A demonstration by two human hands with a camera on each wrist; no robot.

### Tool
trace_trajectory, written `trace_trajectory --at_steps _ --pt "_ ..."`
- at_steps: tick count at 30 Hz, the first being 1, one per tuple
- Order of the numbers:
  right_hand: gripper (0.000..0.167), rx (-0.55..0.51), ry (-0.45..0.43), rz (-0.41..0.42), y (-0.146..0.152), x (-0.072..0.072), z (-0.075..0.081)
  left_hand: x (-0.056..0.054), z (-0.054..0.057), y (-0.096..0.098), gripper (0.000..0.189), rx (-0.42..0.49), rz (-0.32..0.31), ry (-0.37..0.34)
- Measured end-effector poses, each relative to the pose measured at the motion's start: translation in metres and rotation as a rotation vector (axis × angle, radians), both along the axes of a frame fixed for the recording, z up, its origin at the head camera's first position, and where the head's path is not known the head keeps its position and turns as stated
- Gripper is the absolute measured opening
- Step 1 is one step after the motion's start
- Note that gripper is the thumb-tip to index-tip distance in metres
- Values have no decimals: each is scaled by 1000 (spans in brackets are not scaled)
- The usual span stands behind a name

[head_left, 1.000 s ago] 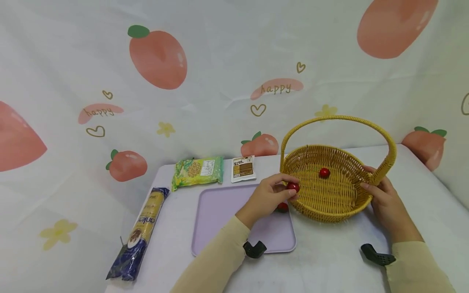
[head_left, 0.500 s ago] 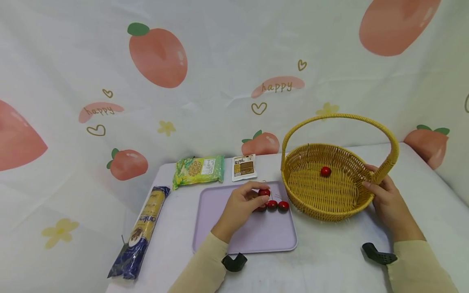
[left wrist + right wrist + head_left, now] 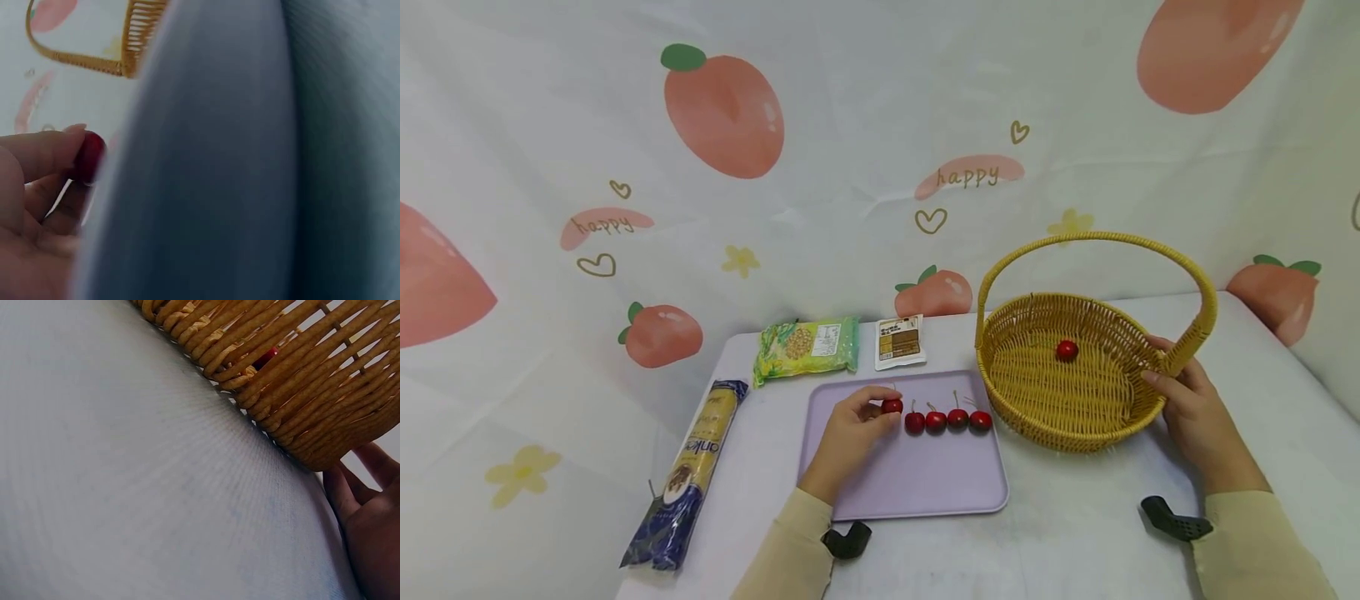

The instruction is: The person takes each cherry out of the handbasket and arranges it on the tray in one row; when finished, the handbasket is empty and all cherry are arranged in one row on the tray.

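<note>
My left hand (image 3: 850, 437) pinches a dark red cherry (image 3: 892, 406) between thumb and fingers, over the lilac tray (image 3: 910, 487). The same cherry (image 3: 90, 157) shows at the fingertips in the left wrist view. To its right, several cherries (image 3: 936, 422) with stems stand in a row on the tray. My right hand (image 3: 1198, 425) grips the right rim of the yellow wicker basket (image 3: 1075, 437), by the foot of its arched handle. Inside the basket lies one cherry (image 3: 1067, 350). Seen from the right wrist, the woven wall (image 3: 294, 394) sits on the white cloth.
Behind the tray lie a green and yellow bag (image 3: 808, 348) and a small white and brown packet (image 3: 900, 342). A long blue and gold pasta packet (image 3: 688, 475) lies at the left table edge. A fruit-printed cloth (image 3: 850, 167) hangs behind.
My left hand has carried a cherry from the basket's left rim leftward over the tray, to the left end of the row. The right hand stays on the basket.
</note>
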State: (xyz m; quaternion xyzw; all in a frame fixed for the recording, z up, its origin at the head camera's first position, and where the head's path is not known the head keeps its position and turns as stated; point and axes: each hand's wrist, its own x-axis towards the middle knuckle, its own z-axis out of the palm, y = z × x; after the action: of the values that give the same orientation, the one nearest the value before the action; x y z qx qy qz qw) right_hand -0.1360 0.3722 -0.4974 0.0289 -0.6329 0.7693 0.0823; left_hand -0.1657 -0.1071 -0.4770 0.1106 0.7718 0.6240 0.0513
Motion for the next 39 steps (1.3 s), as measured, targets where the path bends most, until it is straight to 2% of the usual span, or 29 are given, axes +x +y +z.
trace_trajectory --at_steps 4,12,20,39 --pt "54 2 -3 3 0 0 -1 -2 -10 -6 26 -25 28 -7" --pt "54 -23 8 -6 0 -1 1 -6 -21 -7 27 -91 -2 56" --pt "54 -21 -6 -1 0 1 1 -4 -24 -6 28 -168 -8 102" --pt "54 -15 11 4 0 -1 0 -4 -22 -5 28 -228 7 84"
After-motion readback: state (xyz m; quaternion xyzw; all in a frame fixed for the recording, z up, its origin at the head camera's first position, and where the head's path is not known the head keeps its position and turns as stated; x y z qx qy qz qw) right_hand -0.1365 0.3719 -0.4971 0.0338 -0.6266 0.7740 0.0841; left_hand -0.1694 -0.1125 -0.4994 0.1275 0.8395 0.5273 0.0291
